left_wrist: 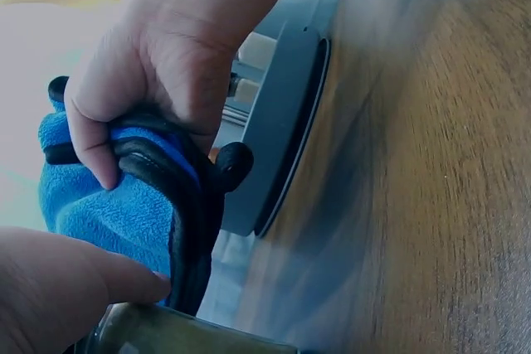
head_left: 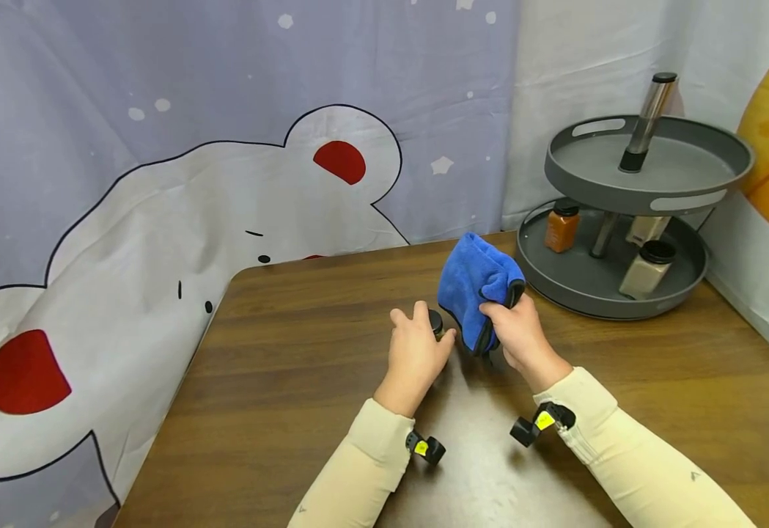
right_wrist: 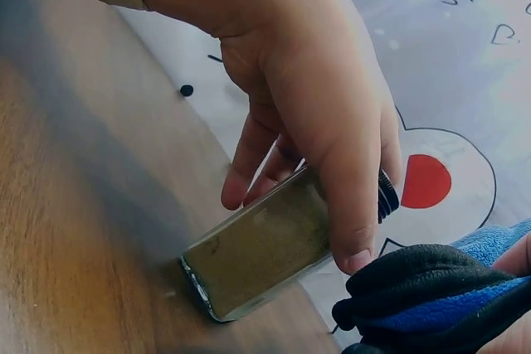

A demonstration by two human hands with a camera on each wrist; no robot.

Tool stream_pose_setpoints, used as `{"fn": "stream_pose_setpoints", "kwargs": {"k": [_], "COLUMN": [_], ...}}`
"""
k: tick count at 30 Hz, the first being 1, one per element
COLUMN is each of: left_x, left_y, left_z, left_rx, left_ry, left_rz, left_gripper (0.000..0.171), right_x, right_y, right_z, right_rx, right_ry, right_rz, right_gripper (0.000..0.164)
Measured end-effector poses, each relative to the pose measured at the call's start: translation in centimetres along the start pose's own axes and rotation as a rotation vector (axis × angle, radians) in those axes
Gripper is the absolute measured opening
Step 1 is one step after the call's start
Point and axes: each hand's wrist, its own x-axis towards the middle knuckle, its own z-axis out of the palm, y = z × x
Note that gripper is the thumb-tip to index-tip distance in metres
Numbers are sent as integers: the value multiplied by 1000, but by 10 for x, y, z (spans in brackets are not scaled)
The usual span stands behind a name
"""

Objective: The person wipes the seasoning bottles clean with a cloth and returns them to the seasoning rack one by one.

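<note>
My left hand (head_left: 416,357) grips a glass spice jar (right_wrist: 257,246) with a black lid, fingers and thumb round its upper part. In the right wrist view the jar is tilted and holds a brownish-green powder. Beside it my right hand (head_left: 521,339) pinches a folded blue cloth (head_left: 473,282) with black edging, held above the table. In the left wrist view the cloth (left_wrist: 116,217) comes very close to the left thumb and the jar; whether they touch I cannot tell.
A grey two-tier turntable rack (head_left: 622,297) stands at the back right. On its lower tier are an orange spice jar (head_left: 561,226) and two pale jars, one of them this jar (head_left: 648,271). A printed curtain (head_left: 239,205) hangs behind the wooden table (head_left: 292,352).
</note>
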Motion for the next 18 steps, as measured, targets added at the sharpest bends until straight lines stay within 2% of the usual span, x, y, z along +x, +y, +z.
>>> {"fn": "stream_pose_setpoints", "kwargs": {"k": [4, 10, 14, 18], "left_x": [2, 6, 8, 11], "left_y": [-3, -12, -19, -25], "left_z": [-2, -11, -19, -25], "left_rx": [-22, -90, -125, -154], "left_ry": [-47, -194, -289, -349], "left_rz": [4, 18, 67, 108], "left_gripper": [53, 53, 56, 61], "right_x": [1, 1, 0, 0], "right_y": [2, 5, 7, 8], "right_z": [0, 1, 2, 2], "right_rx": [-8, -28, -42, -58], "right_ry": [1, 6, 1, -5], "right_rz": [6, 10, 14, 22], "right_gripper": [56, 56, 57, 59]}}
